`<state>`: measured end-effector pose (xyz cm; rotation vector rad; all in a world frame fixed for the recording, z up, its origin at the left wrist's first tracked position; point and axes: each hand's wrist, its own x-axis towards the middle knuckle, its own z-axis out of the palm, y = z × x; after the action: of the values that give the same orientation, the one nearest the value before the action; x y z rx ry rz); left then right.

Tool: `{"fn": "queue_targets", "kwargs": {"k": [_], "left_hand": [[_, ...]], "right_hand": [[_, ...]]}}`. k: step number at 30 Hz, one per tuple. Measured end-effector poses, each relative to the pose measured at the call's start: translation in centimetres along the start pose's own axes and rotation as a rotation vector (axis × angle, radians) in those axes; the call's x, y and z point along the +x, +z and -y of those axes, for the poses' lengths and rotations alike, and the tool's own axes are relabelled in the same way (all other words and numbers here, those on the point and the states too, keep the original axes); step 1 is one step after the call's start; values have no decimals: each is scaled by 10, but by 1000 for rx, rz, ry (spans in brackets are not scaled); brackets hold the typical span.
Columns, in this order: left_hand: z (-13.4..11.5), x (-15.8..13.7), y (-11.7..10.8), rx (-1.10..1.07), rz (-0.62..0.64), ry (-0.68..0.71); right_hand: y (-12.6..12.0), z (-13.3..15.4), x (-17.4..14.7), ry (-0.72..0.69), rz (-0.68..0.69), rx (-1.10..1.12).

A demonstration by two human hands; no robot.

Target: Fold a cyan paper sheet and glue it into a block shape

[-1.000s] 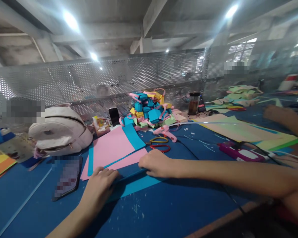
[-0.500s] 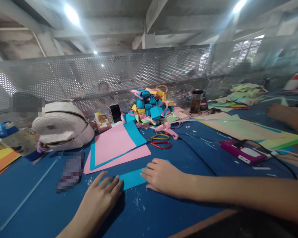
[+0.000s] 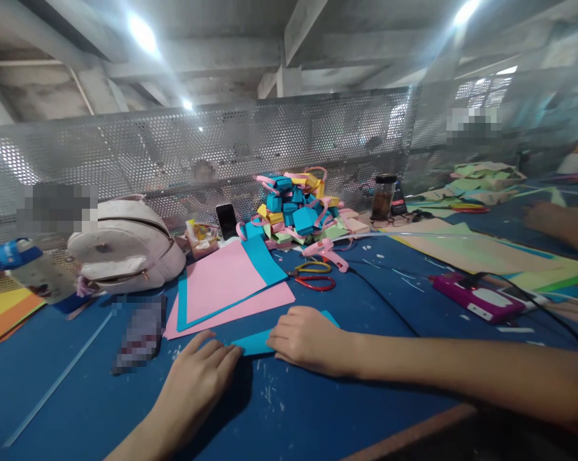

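A strip of blue paper (image 3: 256,344) lies on the blue table in front of me, its far right corner showing beyond my right wrist. At its left end, my left hand (image 3: 201,368) has its fingers closed on the edge; the thumb is hidden. My right hand (image 3: 303,339) grips the strip right of the middle, fingers bent and pressed together over the near edge. Just beyond lie pink sheets (image 3: 226,282) with a blue sheet (image 3: 264,259) between them. Scissors (image 3: 314,282) with yellow and red handles and a pink glue gun (image 3: 326,251) rest farther back.
A pile of blue, yellow and pink paper boxes (image 3: 296,208) stands at the back. To the left are a white backpack (image 3: 125,246) and a bottle (image 3: 41,278). A purple power device (image 3: 478,299) with cables sits right. Another person's hand (image 3: 551,221) is at far right.
The visible blue strip has become narrower, its near edge turned up. My left fingers have gone from lying spread on it to closed at its end; my right fingers have curled in.
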<state>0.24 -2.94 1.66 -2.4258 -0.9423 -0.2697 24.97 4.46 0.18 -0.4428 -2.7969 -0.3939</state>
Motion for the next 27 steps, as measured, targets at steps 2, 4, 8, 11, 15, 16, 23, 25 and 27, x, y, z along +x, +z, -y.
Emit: {"fn": "queue_targets", "kwargs": {"k": [2,4,8,11,15,16,23,25,27], "left_hand": [[4,2,-1,-10,-21,-14],[7,3,-1,-12,-45,-23],[12,7,-1,-2,-97,-46],[14,11,0,4,-129,-61],[14,16,3,-8,-145,-70],[13,17,3,-13,-147,-69],[10,18,8,-34,-149,-60],[10,17,9,-44,-153,-69],[10,17,10,-61,-154,-81]], "right_hand": [[0,-6,3,23,-9,40],[-1,-12,6,51,-29,81],[-9,-19,12,112,-81,170],[-17,-20,16,177,-94,276],[-19,-19,18,215,-71,372],[-18,-19,17,217,-67,378],[-8,-20,12,216,-63,434],[-7,-20,13,213,-69,452],[-7,-19,14,207,-73,470]]}}
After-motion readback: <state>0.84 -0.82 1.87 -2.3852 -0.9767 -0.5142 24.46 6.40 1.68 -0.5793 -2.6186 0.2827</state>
